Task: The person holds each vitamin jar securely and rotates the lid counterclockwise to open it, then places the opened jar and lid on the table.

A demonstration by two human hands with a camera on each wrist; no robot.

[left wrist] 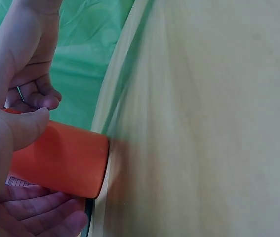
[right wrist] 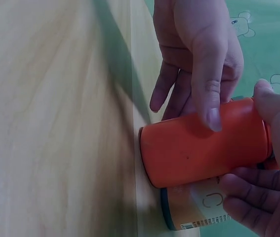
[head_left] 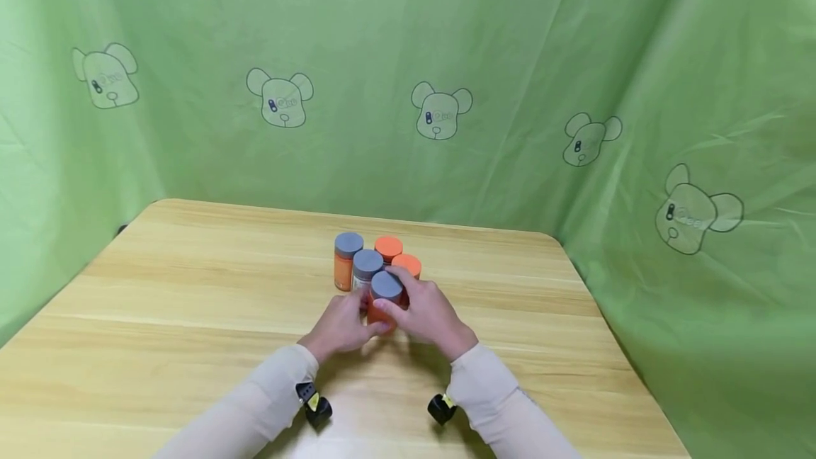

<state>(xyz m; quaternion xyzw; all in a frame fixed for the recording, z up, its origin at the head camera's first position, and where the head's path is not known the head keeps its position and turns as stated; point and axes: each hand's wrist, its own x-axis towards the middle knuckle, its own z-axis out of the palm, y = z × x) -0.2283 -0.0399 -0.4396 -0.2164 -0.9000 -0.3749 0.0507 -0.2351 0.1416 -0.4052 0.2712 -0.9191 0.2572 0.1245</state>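
Observation:
Both hands are around the nearest orange jar (head_left: pixel 381 312), which stands upright with a grey lid (head_left: pixel 386 285). My left hand (head_left: pixel 342 324) grips its lower body, thumb across the near side and fingers round the left. Higher up, my right hand (head_left: pixel 428 309) holds it with the thumb near the lid and the fingers round the far right. In the right wrist view the jar's base (right wrist: pixel 152 163) is right at the tabletop. A labelled jar (right wrist: pixel 194 202) with a barcode shows close behind it.
Behind the held jar stand two grey-lidded jars (head_left: pixel 348 245) and two jars with orange lids (head_left: pixel 388 246), grouped closely. The wooden table (head_left: pixel 191 289) has a green curtain (head_left: pixel 357 34) with bear-head drawings along its far and right sides.

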